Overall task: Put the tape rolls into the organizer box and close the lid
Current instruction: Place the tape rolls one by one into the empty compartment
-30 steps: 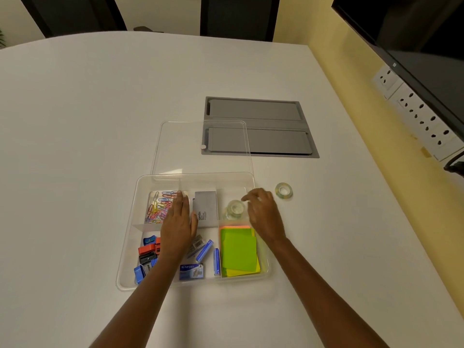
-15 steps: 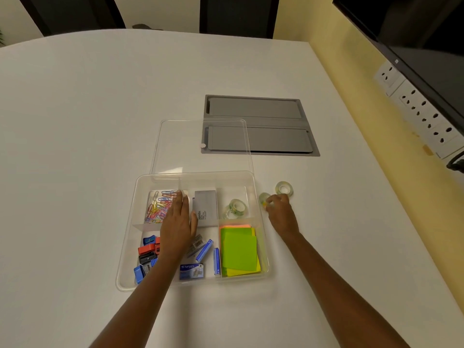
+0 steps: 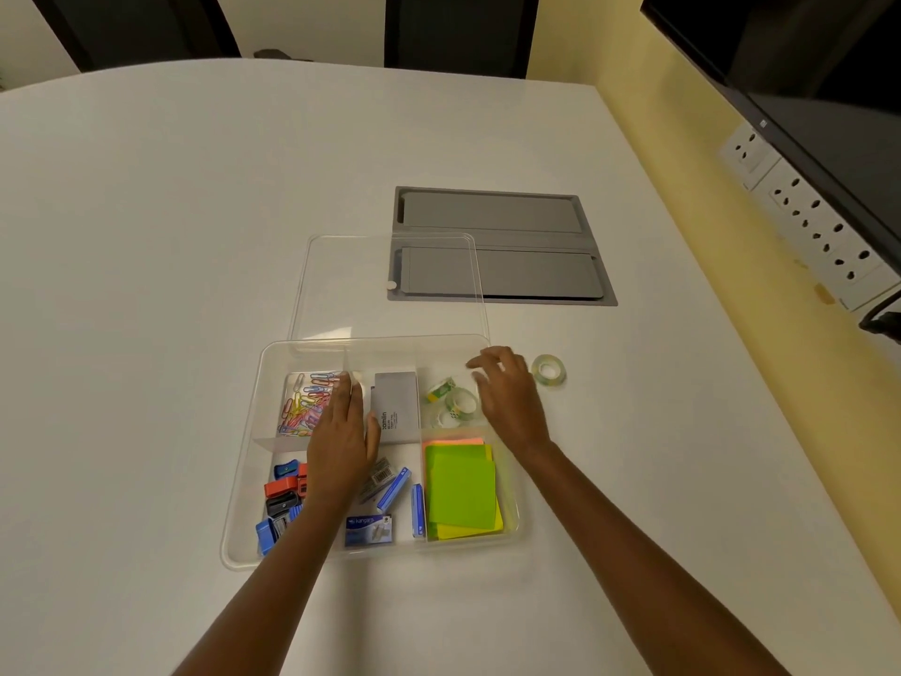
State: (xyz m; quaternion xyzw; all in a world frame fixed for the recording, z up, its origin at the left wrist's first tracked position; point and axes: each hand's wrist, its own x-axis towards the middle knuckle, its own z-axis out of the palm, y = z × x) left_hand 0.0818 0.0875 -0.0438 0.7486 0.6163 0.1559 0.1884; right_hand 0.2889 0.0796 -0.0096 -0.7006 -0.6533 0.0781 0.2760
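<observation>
The clear organizer box [image 3: 244,480] sits in front of me, its transparent lid [image 3: 390,285] lying flat just behind it. Two tape rolls [image 3: 453,402] lie in the back right compartment, one partly on the other. Another tape roll [image 3: 549,370] rests on the table to the right of the box. My right hand [image 3: 507,397] hovers over the box's back right corner, fingers apart and holding nothing. My left hand [image 3: 341,436] lies flat, palm down, on the box's middle, over the dividers.
The box also holds coloured paper clips [image 3: 304,402], a grey case [image 3: 397,407], sticky notes [image 3: 460,490] and staple boxes [image 3: 370,529]. A grey recessed panel [image 3: 497,246] is set in the white table behind the lid. Wall sockets [image 3: 804,212] line the right wall.
My right hand took a tape roll from the table beside the box, carried it left and released it into the back right compartment, where two rolls now lie. My left hand stayed still.
</observation>
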